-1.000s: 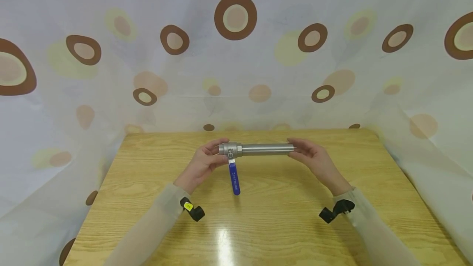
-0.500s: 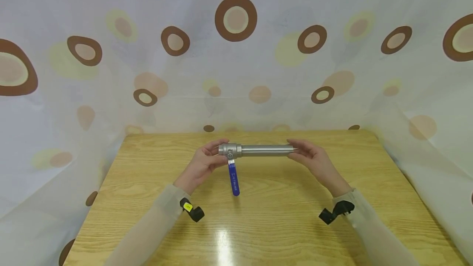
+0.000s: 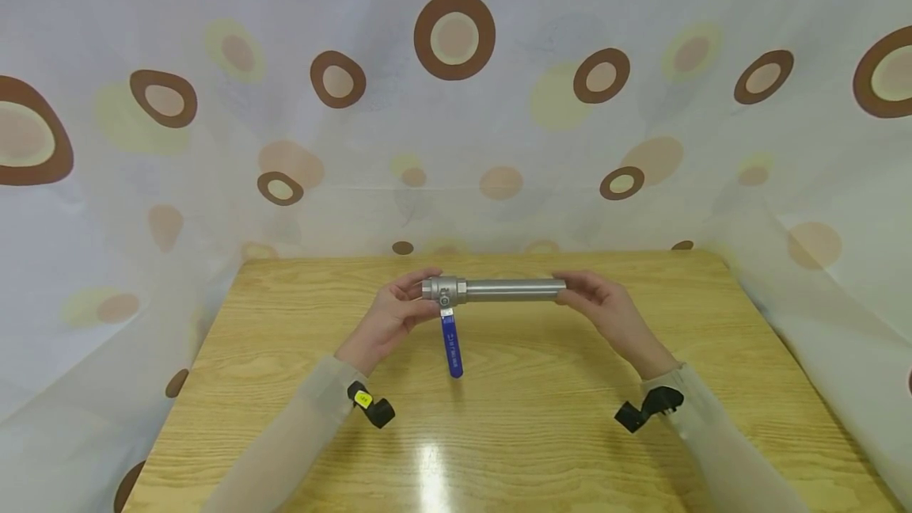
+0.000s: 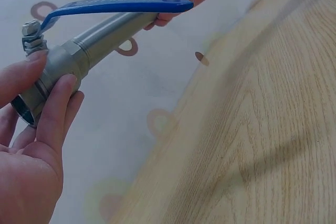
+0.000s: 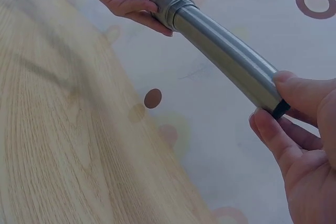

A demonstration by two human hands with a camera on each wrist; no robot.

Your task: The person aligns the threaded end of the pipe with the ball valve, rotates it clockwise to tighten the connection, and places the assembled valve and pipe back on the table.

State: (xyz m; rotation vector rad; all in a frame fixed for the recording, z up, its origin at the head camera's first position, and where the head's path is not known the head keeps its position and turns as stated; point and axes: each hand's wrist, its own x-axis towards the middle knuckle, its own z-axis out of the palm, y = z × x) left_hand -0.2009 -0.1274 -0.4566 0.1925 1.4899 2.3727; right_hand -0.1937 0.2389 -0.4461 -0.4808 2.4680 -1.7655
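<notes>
Desk (image 3: 285,386) is hemmed at 9, 12 and 3 o'clock by a spotted curtain (image 3: 456,141) that hangs right at the edges; wood at 6 o'clock, under and in front of the forearms, is bare. The pipe-and-valve assembly sits over the desk's far half, toward 12 o'clock, held level and clear of the wood, axis running 9 to 3. Steel pipe (image 3: 513,289) is plain, dull grey and round, joined at its 9 o'clock end to a silver ball valve (image 3: 443,290) with a hex collar. Blue lever handle (image 3: 450,347) points from the valve toward 6 o'clock in the head view; whether its tip touches the desk is hard to judge from there. Left hand (image 3: 392,315) grasps the valve body, thumb and fingers (image 4: 58,108) curled round the open end. Right hand (image 3: 606,311) pinches the pipe's 3 o'clock end between thumb and fingertips (image 5: 273,132). A small black unit is strapped at each wrist (image 3: 370,404).
</notes>
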